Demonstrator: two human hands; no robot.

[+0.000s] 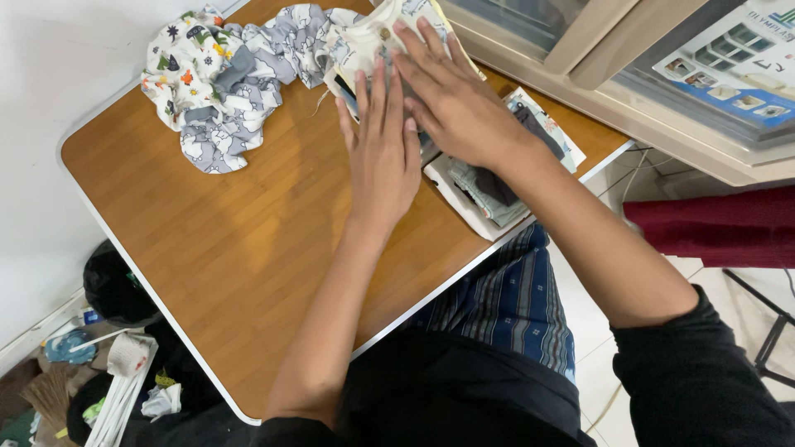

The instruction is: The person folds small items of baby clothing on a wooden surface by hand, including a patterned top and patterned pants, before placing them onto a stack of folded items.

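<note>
Pressing both hands, left hand [383, 157] and right hand [455, 103], flat, fingers spread, on cream garment [364, 37]; patterned clothes [219, 79] beside; wooden desk [240, 248].

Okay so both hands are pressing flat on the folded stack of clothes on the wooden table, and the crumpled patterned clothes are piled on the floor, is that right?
Not quite. The head view shows the crumpled patterned clothes lying on the wooden table, at its far corner, not on the floor. The rest holds: the left hand and the right hand press flat on the folded stack of clothes on that table.
</note>
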